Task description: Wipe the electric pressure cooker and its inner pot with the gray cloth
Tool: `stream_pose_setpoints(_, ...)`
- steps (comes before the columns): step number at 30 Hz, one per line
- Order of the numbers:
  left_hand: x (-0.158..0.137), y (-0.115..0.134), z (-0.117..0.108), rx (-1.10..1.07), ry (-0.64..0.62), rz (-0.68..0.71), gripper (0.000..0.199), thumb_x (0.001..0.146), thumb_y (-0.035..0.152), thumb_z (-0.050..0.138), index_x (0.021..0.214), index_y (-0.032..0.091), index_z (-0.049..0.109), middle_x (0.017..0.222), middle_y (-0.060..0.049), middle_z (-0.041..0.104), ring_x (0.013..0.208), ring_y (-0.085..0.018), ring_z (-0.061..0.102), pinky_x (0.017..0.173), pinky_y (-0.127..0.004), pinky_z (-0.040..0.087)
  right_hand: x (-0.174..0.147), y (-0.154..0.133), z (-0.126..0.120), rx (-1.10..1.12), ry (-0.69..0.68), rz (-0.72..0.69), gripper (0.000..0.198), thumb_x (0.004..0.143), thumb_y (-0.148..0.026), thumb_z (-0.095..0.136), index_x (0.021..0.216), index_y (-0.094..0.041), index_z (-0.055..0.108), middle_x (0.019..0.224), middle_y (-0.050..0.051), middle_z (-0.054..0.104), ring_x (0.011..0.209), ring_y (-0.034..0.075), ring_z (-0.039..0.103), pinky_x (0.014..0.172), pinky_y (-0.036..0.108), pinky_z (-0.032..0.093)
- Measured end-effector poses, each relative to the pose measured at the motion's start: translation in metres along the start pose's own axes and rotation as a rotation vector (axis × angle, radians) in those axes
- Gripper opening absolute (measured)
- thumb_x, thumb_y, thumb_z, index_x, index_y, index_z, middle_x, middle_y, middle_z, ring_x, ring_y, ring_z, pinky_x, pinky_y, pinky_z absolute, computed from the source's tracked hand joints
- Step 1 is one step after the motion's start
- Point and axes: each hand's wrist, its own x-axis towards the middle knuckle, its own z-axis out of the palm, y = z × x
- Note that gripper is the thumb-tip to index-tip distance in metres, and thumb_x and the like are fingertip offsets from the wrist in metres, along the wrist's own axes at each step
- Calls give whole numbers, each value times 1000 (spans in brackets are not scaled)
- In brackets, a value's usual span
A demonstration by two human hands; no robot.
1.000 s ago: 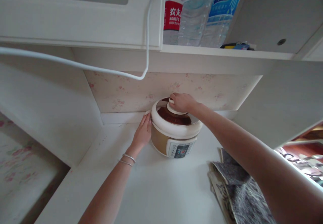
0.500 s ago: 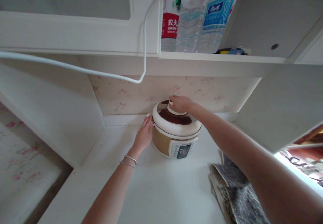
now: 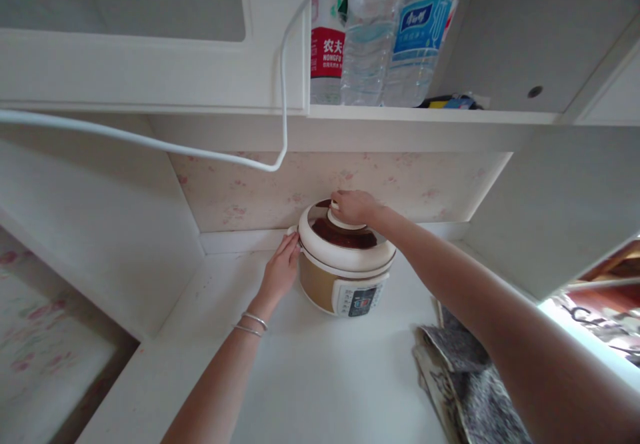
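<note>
Fingers (image 3: 338, 197) of right hand (image 3: 354, 207): curled around lid knob (image 3: 345, 223). Fingers of left hand (image 3: 281, 272): nearly straight, against left side of cooker (image 3: 317, 285). Cooker: upright, far part of bench (image 3: 320, 377). Grey cloth (image 3: 454, 349): rumpled, near right.

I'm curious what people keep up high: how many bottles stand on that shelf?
3 show: a red-labelled bottle at the left, a clear bottle in the middle and a blue-labelled bottle at the right. More may be hidden behind them.
</note>
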Motion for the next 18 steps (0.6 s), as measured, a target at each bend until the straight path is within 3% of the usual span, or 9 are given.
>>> stream_pose_setpoints(7,4,-3,0,-15,18,4,47,99,37,31,140,21,48,147,-5,45,139,-19,35,116,-39,30,6,-5,6,-16,-15,58,43,95,-39,32,121,-14,56,118,21,63,101,32,64,80,41,49)
stream_pose_setpoints(13,6,-10,-1,-21,-9,17,48,99,38,31,142,21,45,148,-5,43,140,-18,33,117,-39,28,-3,5,-2,-5,-20,-122,40,97,-41,34,120,-16,55,122,15,62,105,26,62,85,34,44)
stream_pose_setpoints(16,6,-11,-2,-27,-21,18,48,99,36,32,142,21,44,149,-5,42,140,-18,32,117,-39,27,-8,9,-4,-53,16,-283,42,99,-43,32,122,-16,55,123,14,62,107,25,60,87,33,41)
stream_pose_setpoints(18,6,-10,-3,-31,-23,17,48,98,37,33,142,22,45,149,-4,42,140,-18,32,117,-39,27,-12,9,-4,-96,52,-321,45,99,-45,31,125,-17,53,124,14,61,107,26,60,87,35,40)
